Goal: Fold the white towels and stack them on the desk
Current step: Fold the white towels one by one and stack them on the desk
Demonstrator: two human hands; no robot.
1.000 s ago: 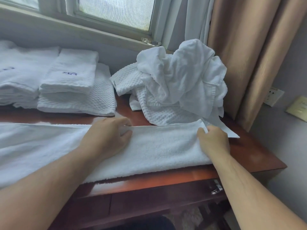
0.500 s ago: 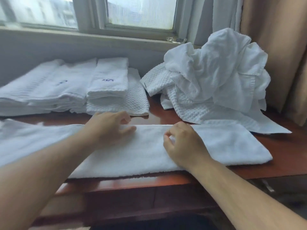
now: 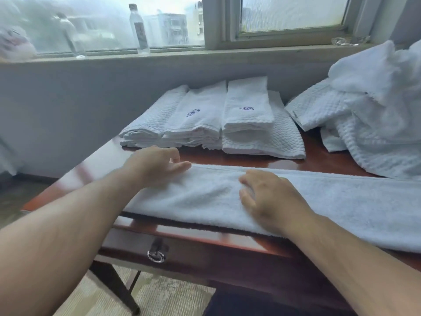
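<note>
Fingers (image 3: 182, 166) of both hands are laid flat, released, on a part-folded towel (image 3: 341, 201); folded stacks (image 3: 247, 115) are done, a heap (image 3: 376, 124) is left.

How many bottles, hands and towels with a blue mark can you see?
bottles on the windowsill: 2 (one is blurred)
hands: 2, the left hand and the right hand
folded towels with a blue mark: 2
Total: 6
</note>
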